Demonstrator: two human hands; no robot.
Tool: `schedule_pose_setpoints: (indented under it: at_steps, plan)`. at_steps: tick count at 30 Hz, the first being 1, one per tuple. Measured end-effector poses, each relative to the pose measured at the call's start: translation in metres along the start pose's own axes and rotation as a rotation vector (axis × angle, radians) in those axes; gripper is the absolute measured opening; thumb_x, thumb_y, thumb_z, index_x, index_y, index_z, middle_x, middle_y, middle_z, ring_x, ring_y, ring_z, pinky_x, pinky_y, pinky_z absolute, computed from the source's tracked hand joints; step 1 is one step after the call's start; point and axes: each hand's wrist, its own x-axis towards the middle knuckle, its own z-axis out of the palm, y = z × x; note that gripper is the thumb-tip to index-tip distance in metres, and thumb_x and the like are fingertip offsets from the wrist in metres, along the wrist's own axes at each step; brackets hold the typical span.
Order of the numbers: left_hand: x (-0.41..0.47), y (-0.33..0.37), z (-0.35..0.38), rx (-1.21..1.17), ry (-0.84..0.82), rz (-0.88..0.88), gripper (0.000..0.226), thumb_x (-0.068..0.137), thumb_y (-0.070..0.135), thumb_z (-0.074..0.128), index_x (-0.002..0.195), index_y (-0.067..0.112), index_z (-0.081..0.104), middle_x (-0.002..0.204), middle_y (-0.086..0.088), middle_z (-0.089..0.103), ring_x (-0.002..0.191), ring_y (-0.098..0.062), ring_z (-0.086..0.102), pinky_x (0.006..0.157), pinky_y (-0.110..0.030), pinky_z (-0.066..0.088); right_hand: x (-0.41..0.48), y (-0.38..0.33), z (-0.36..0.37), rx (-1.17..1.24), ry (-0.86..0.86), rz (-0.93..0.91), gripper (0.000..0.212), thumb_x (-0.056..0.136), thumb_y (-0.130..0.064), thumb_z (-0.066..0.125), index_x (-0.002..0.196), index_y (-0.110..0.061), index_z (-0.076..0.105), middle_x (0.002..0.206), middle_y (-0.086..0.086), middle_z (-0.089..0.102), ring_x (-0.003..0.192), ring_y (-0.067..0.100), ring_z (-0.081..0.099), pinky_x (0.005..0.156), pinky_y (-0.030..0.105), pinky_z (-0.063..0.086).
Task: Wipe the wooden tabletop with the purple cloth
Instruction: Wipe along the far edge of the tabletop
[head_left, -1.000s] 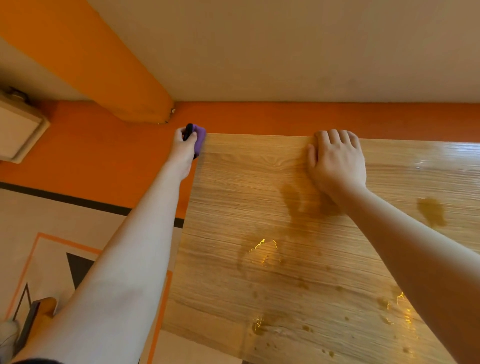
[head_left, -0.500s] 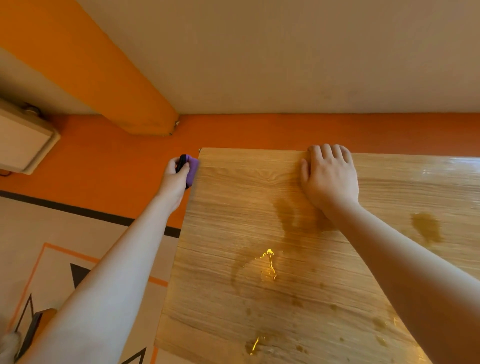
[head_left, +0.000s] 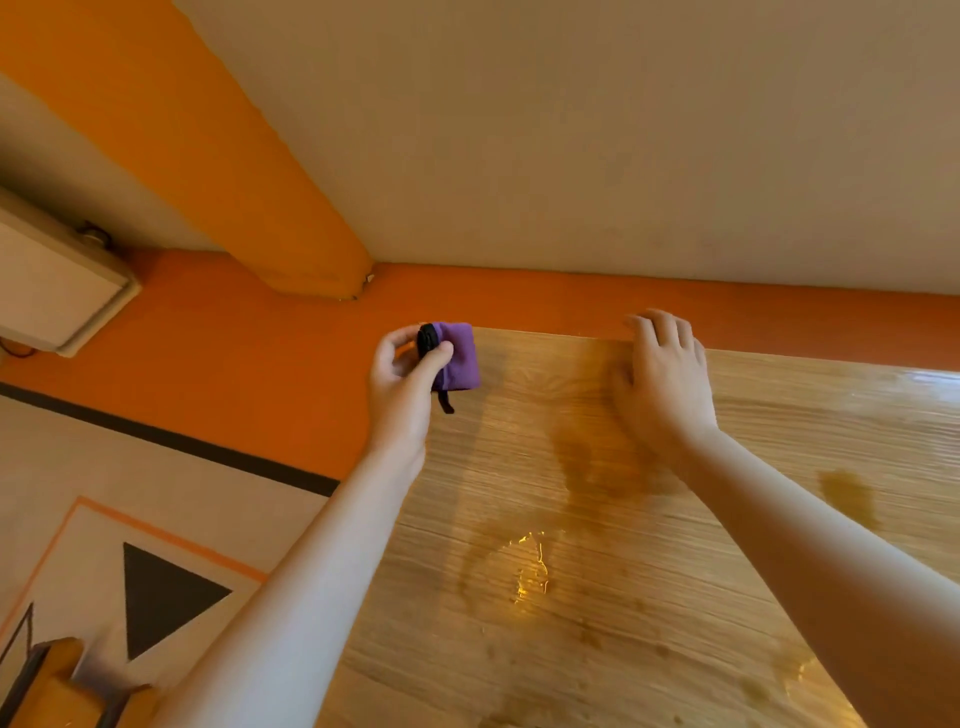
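The wooden tabletop (head_left: 545, 649) fills the lower right of the head view, with brown wet stains (head_left: 592, 462) and a glossy puddle (head_left: 524, 566) on it. My left hand (head_left: 402, 389) grips a small folded purple cloth (head_left: 460, 361) with a black trim and strap, held at the table's far left corner. My right hand (head_left: 662, 379) hovers flat and blurred over the far edge of the tabletop, fingers straight, holding nothing.
An orange wall band (head_left: 234, 374) and a beige wall run right behind the table's far edge. A white wall unit (head_left: 52, 286) sits at the left. Patterned floor (head_left: 104, 519) lies left of the table, with a yellow object (head_left: 57, 686) at the bottom left.
My left hand has brought the purple cloth from beside the table's left edge up over the far left corner. My right hand has lifted slightly and is moving, now blurred.
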Motion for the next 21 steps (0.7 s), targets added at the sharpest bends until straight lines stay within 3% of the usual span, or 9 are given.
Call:
schedule_pose_setpoints:
  at_steps: [4,9,12,14,17,21]
  plan:
    - [-0.028,-0.015,0.003,-0.054,0.007,-0.133,0.025,0.083,0.002,0.068,0.095,0.017,0.052,0.095,-0.001,0.063,0.091,-0.019,0.059,0.073,-0.029,0.050,-0.025,-0.046,-0.026,0.273,0.158,-0.197,0.038,0.084,-0.006,0.055,0.122,-0.006,0.055,0.124,0.009,0.055,0.119,0.027,0.044,0.100,0.036,0.037]
    - [-0.059,-0.014,0.007,-0.263,0.000,-0.210,0.026,0.086,0.004,0.064,0.110,0.007,0.053,0.107,-0.015,0.065,0.092,-0.021,0.067,0.069,-0.027,0.054,-0.061,-0.095,-0.015,0.395,-0.009,-0.401,0.041,0.081,-0.009,0.058,0.121,-0.005,0.057,0.118,0.007,0.058,0.108,0.026,0.049,0.092,0.035,0.043]
    - [-0.069,-0.012,0.006,-0.295,-0.015,-0.157,0.017,0.091,0.007,0.057,0.108,0.005,0.060,0.100,-0.014,0.067,0.084,-0.019,0.066,0.062,-0.022,0.052,-0.063,-0.097,-0.006,0.436,-0.079,-0.310,0.053,0.077,-0.019,0.068,0.126,-0.008,0.051,0.119,0.005,0.056,0.110,0.023,0.048,0.093,0.027,0.041]
    - [-0.073,-0.015,0.002,-0.246,-0.070,-0.108,0.022,0.093,0.011,0.054,0.112,0.004,0.062,0.102,-0.011,0.069,0.087,-0.018,0.066,0.066,-0.022,0.052,-0.060,-0.096,-0.003,0.466,-0.077,-0.226,0.053,0.074,-0.023,0.074,0.121,-0.009,0.052,0.110,0.004,0.056,0.104,0.021,0.051,0.083,0.023,0.040]
    - [-0.072,-0.019,-0.007,-0.097,-0.109,-0.016,0.031,0.087,0.024,0.056,0.113,0.012,0.067,0.110,-0.005,0.071,0.104,-0.017,0.066,0.083,-0.028,0.053,-0.054,-0.097,-0.001,0.526,-0.077,-0.100,0.040,0.076,-0.028,0.075,0.105,-0.012,0.052,0.099,0.000,0.057,0.090,0.018,0.054,0.071,0.029,0.046]
    - [-0.062,-0.026,-0.031,0.245,-0.019,0.142,0.024,0.090,0.031,0.052,0.106,0.025,0.069,0.108,0.014,0.069,0.108,-0.005,0.060,0.092,-0.025,0.050,-0.035,-0.097,0.005,0.625,-0.069,-0.018,0.029,0.083,-0.021,0.069,0.106,-0.012,0.053,0.102,0.001,0.062,0.089,0.018,0.059,0.074,0.035,0.051]
